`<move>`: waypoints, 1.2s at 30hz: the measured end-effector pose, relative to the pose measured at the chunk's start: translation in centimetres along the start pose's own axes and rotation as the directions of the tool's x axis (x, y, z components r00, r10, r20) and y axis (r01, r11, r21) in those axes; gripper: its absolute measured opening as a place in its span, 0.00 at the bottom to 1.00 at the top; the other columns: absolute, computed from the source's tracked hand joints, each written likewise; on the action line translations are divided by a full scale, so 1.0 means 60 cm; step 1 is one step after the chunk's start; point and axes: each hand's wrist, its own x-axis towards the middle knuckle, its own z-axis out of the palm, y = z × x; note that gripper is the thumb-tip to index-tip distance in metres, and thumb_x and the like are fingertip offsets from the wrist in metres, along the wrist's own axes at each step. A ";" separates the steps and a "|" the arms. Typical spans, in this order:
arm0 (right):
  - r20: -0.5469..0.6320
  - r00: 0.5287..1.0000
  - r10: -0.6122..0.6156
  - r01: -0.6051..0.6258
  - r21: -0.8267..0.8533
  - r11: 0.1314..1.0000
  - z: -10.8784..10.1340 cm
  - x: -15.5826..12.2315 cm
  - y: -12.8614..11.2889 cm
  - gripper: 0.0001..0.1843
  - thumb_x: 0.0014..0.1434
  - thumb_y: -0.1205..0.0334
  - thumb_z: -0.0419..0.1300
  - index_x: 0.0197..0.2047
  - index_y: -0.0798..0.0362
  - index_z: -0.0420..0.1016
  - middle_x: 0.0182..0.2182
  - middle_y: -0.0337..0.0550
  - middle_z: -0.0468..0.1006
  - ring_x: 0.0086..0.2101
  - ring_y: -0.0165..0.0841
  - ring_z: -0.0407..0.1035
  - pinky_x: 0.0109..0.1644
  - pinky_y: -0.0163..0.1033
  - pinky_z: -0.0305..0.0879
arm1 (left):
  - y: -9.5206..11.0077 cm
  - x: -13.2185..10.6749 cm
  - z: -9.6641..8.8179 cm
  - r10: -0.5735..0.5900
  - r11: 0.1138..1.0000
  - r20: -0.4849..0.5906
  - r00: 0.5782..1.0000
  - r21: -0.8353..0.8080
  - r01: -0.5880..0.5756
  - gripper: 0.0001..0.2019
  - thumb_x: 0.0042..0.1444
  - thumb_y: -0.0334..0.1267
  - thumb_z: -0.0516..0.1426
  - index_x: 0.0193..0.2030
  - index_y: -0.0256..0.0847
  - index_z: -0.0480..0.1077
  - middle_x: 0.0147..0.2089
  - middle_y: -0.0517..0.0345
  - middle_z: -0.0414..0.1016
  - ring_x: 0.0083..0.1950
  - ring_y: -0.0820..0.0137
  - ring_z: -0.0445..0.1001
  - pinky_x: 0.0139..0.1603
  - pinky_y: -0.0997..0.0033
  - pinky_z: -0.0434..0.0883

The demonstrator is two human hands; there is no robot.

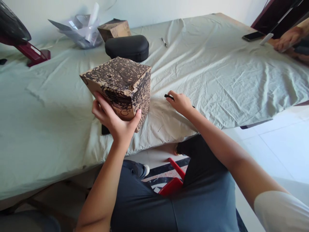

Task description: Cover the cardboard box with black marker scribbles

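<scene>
A cardboard box [120, 82] covered with black scribbles stands tilted on the table's pale green sheet [217, 71]. My left hand [113, 117] grips its near lower corner, thumb on the right face and fingers on the left face. To the right of the box, my right hand [180, 102] rests on the sheet with its fingers closed around a black marker [168, 96], whose tip sticks out to the left.
Behind the box lie a black oval case [127, 47], a smaller brown box [114, 29], crumpled clear plastic [79, 29] and a small pen [164, 42]. Another person's hand [288, 40] and a phone [253, 36] are at the far right. A red stool [172, 185] shows between my legs.
</scene>
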 end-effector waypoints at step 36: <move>-0.658 0.717 -0.232 0.574 0.367 0.732 0.037 0.008 0.054 0.27 0.76 0.60 0.50 0.62 0.48 0.89 0.70 0.54 0.83 0.69 0.49 0.79 0.74 0.61 0.76 | 0.033 0.007 -0.007 -0.077 0.996 0.021 0.997 0.048 0.076 0.73 0.45 0.72 0.74 0.90 0.43 0.49 0.83 0.30 0.50 0.84 0.25 0.51 0.87 0.21 0.47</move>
